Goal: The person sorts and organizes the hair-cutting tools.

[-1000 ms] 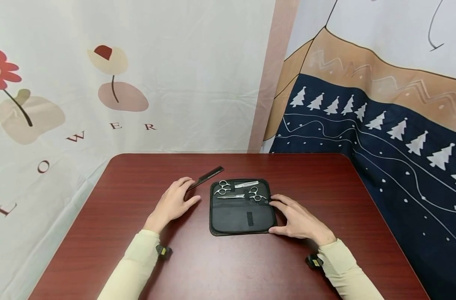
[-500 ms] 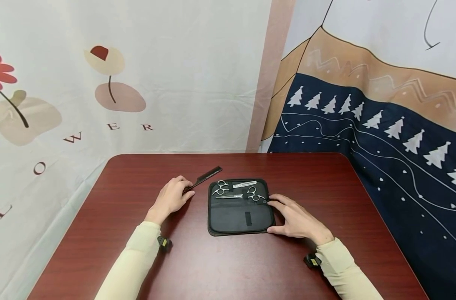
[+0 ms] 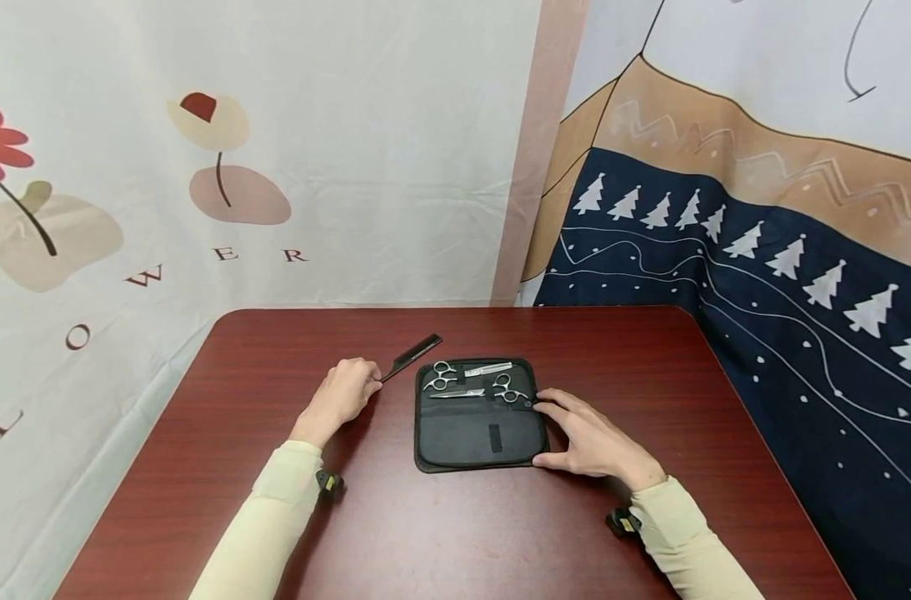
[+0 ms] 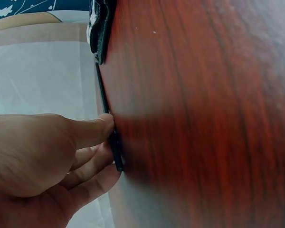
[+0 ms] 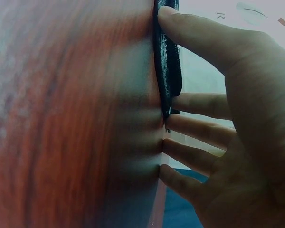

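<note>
A black comb (image 3: 416, 354) with a slim handle lies slanted on the table, left of and behind an open black zip case (image 3: 463, 442). My left hand (image 3: 341, 392) pinches the end of the handle between thumb and fingers, as the left wrist view also shows on the comb (image 4: 103, 92). In the case's upper half sit thinning scissors (image 3: 488, 369) and, below them, plain scissors (image 3: 458, 393). My right hand (image 3: 601, 437) rests at the case's right edge with spread fingers. In the right wrist view, its thumb and some fingertips touch the case (image 5: 168, 61).
The dark red wooden table (image 3: 440, 533) has rounded far corners. Behind it hang a pale curtain (image 3: 395, 167) with flower prints and a navy and tan one (image 3: 650, 258) with tree prints. A small black strap (image 3: 496, 437) is on the case's lower half.
My left hand has drawn its thumb in from a spread pose and closed on the comb's handle. The right hand stays at the case edge. The view has shifted slightly.
</note>
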`<state>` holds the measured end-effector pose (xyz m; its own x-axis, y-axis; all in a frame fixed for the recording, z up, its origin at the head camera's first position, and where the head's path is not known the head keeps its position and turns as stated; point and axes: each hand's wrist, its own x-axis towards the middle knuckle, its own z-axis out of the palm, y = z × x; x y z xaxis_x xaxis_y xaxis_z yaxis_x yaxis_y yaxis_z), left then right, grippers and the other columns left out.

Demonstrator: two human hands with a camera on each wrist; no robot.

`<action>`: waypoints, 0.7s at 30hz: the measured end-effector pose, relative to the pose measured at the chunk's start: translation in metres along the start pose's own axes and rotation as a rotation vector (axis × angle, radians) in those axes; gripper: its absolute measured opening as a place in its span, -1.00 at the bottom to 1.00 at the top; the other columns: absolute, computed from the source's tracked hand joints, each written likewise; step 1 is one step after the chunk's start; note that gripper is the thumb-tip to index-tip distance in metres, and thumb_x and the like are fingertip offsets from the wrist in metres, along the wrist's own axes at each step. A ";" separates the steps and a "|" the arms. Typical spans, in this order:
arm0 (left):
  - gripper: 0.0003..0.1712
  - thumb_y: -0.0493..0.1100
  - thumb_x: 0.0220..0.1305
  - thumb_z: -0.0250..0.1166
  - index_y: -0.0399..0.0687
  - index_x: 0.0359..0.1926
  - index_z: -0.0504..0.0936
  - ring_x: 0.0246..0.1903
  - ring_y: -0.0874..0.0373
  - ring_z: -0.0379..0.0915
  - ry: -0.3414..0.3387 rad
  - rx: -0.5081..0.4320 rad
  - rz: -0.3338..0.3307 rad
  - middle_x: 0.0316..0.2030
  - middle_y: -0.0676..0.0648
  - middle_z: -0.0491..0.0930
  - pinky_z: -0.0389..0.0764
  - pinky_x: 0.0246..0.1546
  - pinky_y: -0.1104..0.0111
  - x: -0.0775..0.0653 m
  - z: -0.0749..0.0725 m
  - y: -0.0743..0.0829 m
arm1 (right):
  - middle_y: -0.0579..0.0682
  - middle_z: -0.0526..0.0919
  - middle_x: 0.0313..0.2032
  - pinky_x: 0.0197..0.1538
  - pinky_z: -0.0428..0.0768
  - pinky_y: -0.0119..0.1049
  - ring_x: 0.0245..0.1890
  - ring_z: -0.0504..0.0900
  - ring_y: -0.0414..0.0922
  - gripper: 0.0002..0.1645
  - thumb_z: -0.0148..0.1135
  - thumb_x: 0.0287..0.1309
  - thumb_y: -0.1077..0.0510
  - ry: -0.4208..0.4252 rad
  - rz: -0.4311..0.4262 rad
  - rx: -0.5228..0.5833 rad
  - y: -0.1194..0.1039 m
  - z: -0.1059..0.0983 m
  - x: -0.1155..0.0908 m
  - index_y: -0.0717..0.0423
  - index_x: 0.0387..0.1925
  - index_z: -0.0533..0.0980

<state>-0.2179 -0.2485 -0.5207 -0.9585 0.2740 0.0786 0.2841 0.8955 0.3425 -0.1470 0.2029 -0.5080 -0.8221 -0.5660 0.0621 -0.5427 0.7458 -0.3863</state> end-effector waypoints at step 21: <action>-0.92 -0.27 0.59 0.35 -0.19 -0.13 0.63 -0.20 -0.10 0.67 0.035 0.106 0.079 -0.22 -0.14 0.62 0.79 -0.12 0.04 0.007 0.050 -0.049 | 0.11 0.56 0.53 0.55 0.61 0.19 0.52 0.58 0.14 -0.07 0.72 0.17 -0.20 0.003 -0.002 0.010 0.001 0.000 0.001 0.17 0.43 0.62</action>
<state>-0.2378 -0.2729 -0.5837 -0.9327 0.3348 0.1343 0.3581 0.9040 0.2334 -0.1480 0.2029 -0.5084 -0.8216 -0.5663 0.0654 -0.5425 0.7414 -0.3950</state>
